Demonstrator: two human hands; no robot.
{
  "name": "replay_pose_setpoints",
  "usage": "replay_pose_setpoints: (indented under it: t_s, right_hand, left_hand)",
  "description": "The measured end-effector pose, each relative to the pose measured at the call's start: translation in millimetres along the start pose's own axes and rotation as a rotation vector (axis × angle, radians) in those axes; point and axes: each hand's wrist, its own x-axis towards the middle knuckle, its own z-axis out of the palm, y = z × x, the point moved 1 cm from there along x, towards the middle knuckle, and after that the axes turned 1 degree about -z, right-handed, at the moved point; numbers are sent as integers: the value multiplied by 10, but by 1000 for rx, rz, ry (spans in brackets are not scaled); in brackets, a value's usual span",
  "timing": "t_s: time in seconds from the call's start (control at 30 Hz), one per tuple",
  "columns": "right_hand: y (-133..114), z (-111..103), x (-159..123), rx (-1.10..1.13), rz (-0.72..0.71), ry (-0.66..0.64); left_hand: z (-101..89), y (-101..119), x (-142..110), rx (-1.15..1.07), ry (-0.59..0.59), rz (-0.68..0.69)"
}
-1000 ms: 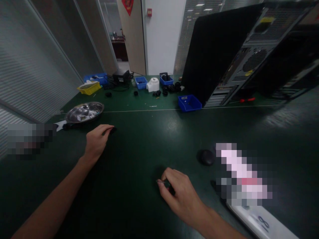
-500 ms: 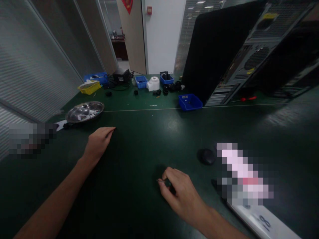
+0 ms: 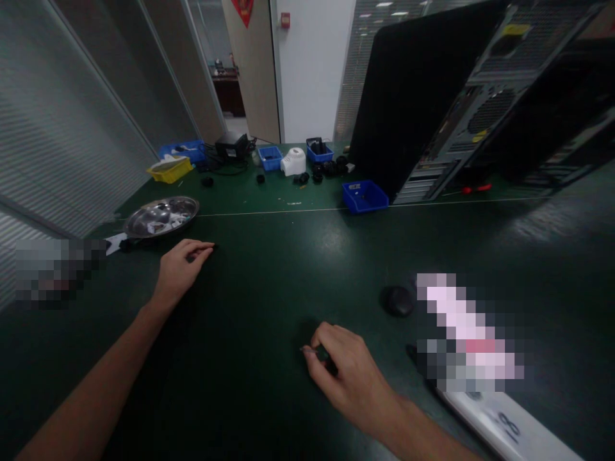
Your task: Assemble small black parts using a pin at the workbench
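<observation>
My left hand (image 3: 180, 269) lies on the dark green mat (image 3: 269, 269), just in front of a shiny metal dish (image 3: 161, 216). Its fingers are curled together with a dark spot between thumb and fingertips; what they hold is hidden. Nearer to me, my right hand (image 3: 343, 371) rests on the mat with thumb and fingers pinched on something tiny at the fingertips, too small to name. A round dark object (image 3: 398, 301) sits on the mat to the right of my right hand, apart from it.
An open computer tower (image 3: 471, 96) leans at the back right, with a blue bin (image 3: 364, 195) at its foot. More blue bins, a yellow bin (image 3: 169, 168) and a white device (image 3: 293, 161) line the far edge. A white flat item (image 3: 509, 429) lies at the bottom right.
My left hand has drawn back slightly toward me and to the left; the dark thing at its fingertips one second ago no longer shows. My right hand has stayed put.
</observation>
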Motion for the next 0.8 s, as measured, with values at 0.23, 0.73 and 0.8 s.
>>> replay_pose_setpoints:
  t_s: [0.23, 0.73, 0.8]
  right_hand:
    - [-16, -3, -5, -1, -1, -7]
    - [-9, 4, 3, -16, 4, -3]
    - [-7, 8, 7, -18, 0, 0]
  left_hand:
    - [3, -61, 76, -72, -101, -96]
    - [14, -70, 128, -288, -79, -345]
    - [32, -76, 138, -279, -63, -376]
